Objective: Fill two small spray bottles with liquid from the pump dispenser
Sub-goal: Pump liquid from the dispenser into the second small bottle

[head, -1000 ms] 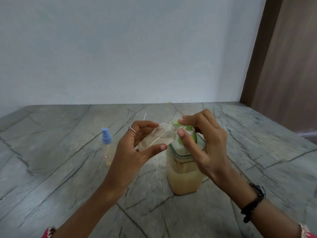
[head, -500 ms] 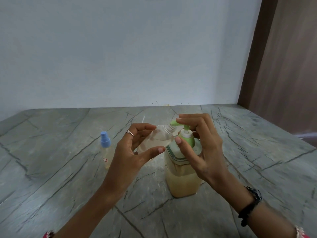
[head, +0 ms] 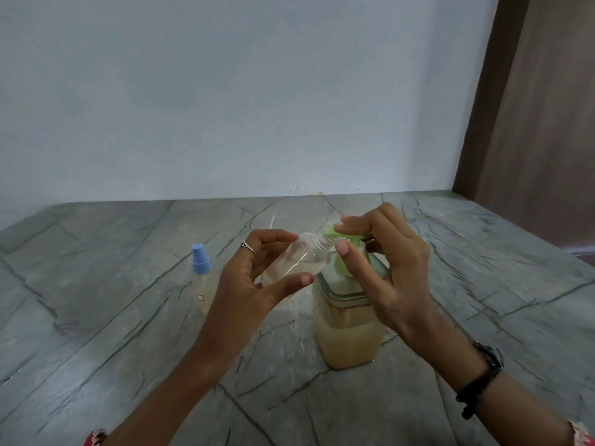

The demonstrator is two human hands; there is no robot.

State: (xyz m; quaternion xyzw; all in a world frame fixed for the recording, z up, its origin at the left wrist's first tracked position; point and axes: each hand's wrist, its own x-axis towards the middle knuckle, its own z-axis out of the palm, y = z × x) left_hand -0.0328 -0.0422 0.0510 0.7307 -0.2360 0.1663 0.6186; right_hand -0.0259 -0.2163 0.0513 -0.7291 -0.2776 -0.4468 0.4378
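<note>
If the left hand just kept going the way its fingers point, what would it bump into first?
The left hand grips a tilted clear bottle and its fingers point right, toward the pump dispenser. Most likely the bottle's open neck would meet the green pump spout first, then the right hand; depth is hard to judge.

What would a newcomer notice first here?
At centre, the left hand holds a clear bottle tilted, its open neck at the green spout of the pump jar, while the right hand presses the pump. To the left, a blue-capped spray bottle stands on the grey stone counter.
</note>
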